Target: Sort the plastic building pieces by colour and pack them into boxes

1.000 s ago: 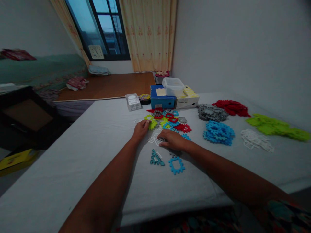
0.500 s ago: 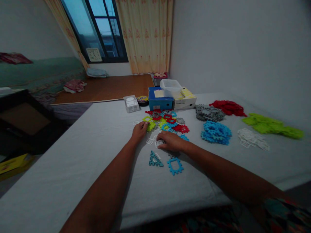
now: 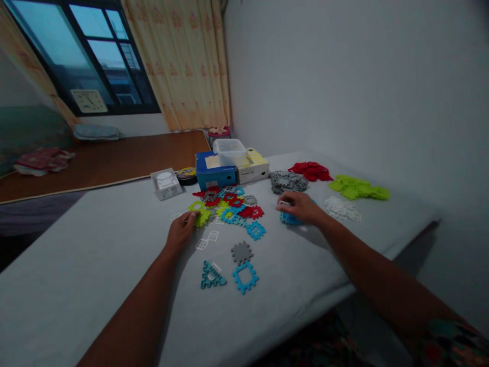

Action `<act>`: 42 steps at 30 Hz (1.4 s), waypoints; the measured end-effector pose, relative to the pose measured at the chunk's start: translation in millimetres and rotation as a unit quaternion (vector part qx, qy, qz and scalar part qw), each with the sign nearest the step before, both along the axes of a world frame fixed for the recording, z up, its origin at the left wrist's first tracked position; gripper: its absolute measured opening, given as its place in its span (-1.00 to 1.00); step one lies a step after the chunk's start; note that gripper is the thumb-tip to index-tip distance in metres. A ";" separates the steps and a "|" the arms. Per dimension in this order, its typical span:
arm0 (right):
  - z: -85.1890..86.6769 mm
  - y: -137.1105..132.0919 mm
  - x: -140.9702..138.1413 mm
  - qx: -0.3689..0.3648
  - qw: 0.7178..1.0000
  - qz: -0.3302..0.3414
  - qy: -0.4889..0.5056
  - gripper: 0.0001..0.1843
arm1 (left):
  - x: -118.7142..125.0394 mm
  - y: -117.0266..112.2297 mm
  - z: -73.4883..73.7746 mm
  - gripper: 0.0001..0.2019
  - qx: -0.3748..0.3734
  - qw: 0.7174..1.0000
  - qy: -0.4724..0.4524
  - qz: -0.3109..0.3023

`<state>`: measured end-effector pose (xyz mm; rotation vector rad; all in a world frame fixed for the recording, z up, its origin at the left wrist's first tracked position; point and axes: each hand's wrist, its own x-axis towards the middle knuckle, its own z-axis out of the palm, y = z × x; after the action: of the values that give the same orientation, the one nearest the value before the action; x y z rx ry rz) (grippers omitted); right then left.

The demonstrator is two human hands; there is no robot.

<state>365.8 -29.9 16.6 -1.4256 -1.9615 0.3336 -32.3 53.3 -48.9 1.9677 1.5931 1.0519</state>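
My left hand point(image 3: 182, 232) is closed at the left edge of a mixed heap, its thumb and fingertips pinching the rim of a lime-green notched building piece point(image 3: 203, 218). Over the pile of blue building pieces point(image 3: 289, 219) is my right hand point(image 3: 300, 206), fingers closed around a small white building piece point(image 3: 284, 203) that is mostly hidden. Red pieces point(image 3: 254, 211) and blue pieces point(image 3: 255, 231) lie in the heap between the hands. Nearer me are a grey square piece point(image 3: 242, 253), a blue square frame point(image 3: 238, 282) and a teal triangle point(image 3: 208, 283).
Sorted piles of grey point(image 3: 288, 182), red point(image 3: 311, 171), lime point(image 3: 359, 187) and white pieces point(image 3: 343, 209) lie at the right. Behind the heap stand a blue box point(image 3: 216, 176), a yellow-white box point(image 3: 254, 171), a clear tub point(image 3: 229, 151) and a small white box point(image 3: 167, 184).
My right hand has moved right, from the white pieces beside the heap to the blue pile. The left hand stays at the lime piece. The view has turned right.
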 end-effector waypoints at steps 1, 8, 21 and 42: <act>-1.6 -4.2 33.8 0.015 0.998 -0.063 0.007 -0.74 | -0.3 0.6 0.0 -0.49 -0.001 1.000 0.005 0.001; -32.8 -30.3 203.4 -0.048 0.960 -0.273 -0.047 -0.58 | 0.0 1.8 2.4 -0.48 0.002 0.999 0.033 0.011; -25.1 -21.0 186.4 0.027 0.919 -0.362 -0.156 -0.57 | 1.5 0.7 -0.7 -0.51 -0.003 1.000 0.002 0.015; -36.4 40.5 -184.0 -0.038 0.936 0.263 -0.229 -0.75 | 6.7 -0.3 -11.2 -0.54 0.013 0.999 -0.049 -0.015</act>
<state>181.8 10.7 -19.9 -1.0605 -2.7419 0.3351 -25.6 53.1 -60.0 1.9189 1.5007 1.1450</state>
